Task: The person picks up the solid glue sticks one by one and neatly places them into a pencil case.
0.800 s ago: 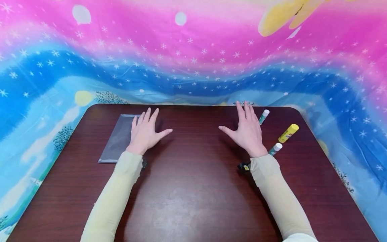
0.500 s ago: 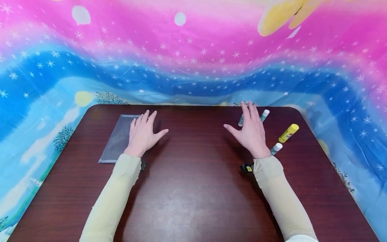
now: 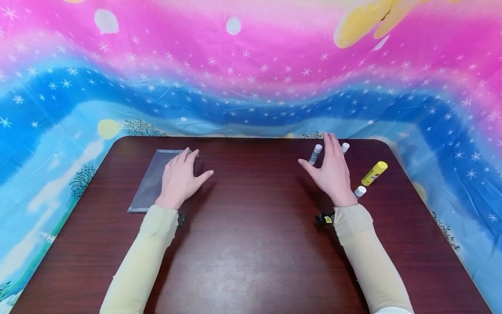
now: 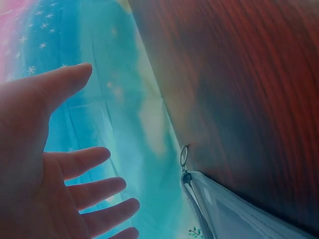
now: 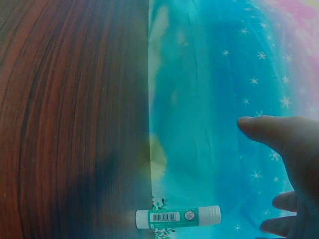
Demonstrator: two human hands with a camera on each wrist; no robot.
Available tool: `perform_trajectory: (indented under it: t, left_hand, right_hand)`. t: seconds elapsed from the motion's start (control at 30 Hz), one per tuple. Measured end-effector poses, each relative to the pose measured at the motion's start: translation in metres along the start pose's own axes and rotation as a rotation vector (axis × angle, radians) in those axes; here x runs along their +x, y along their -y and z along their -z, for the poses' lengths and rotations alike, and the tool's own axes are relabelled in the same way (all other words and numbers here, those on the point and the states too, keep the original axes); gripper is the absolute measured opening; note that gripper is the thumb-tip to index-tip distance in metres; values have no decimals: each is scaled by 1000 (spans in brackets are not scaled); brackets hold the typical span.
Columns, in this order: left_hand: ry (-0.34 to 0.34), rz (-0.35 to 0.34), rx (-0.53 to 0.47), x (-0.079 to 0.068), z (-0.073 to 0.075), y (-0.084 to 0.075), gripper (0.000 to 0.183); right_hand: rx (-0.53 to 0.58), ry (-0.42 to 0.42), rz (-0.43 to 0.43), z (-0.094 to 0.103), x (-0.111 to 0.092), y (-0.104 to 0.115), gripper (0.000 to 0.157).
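Left hand: the left hand (image 3: 178, 181) is raised toward the far-left corner of the tabletop (image 3: 243, 200), its fingers (image 4: 97, 193) extended and its thumb held well apart, with nothing gripped.
Right hand: the right hand (image 3: 333, 176) is raised toward the far-right corner, its thumb pointing inward and its long fingers reaching forward in a relaxed line, likewise gripping nothing.
Grey pouch: the grey pouch (image 3: 147, 189) lies flat near the far-left corner, its right part hidden behind the left hand in the head view; a metal ring (image 4: 184, 158) hangs at one of its corners.
Inner glue stick: the inner glue stick (image 3: 315, 155), green-labelled and white-capped, stands upright near the far edge, beside the right thumb but apart from it.
Far glue stick: the far glue stick (image 3: 345, 148) shows only its white cap behind the right hand, near the far-right corner.
Yellow glue stick: the yellow glue stick (image 3: 374, 173) stands near the right edge, outside the right hand.
Near glue stick: the near glue stick (image 3: 360, 192), white-capped, is just beside the right wrist, partly covered.
Backdrop: the printed cloth (image 3: 251, 65), pink and blue with snowflakes, hangs beyond the far edge.
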State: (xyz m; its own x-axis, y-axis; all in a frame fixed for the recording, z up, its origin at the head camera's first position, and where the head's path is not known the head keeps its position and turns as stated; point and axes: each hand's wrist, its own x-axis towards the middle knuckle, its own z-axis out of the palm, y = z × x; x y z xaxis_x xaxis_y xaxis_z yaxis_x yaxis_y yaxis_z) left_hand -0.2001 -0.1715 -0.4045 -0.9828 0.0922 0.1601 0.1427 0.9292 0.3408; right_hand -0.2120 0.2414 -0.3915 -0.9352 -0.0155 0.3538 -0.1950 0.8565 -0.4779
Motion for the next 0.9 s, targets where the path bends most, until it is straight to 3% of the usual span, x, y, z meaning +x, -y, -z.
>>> perform_trajectory:
  t: [0.33, 0.9]
  left_hand:
    - [-14, 21, -29, -14, 5, 7, 81]
    - [19, 107, -85, -39, 8, 25, 86]
  right_hand:
    - [7, 20, -29, -1, 1, -6, 103]
    - [-22, 60, -67, -4, 2, -13, 104]
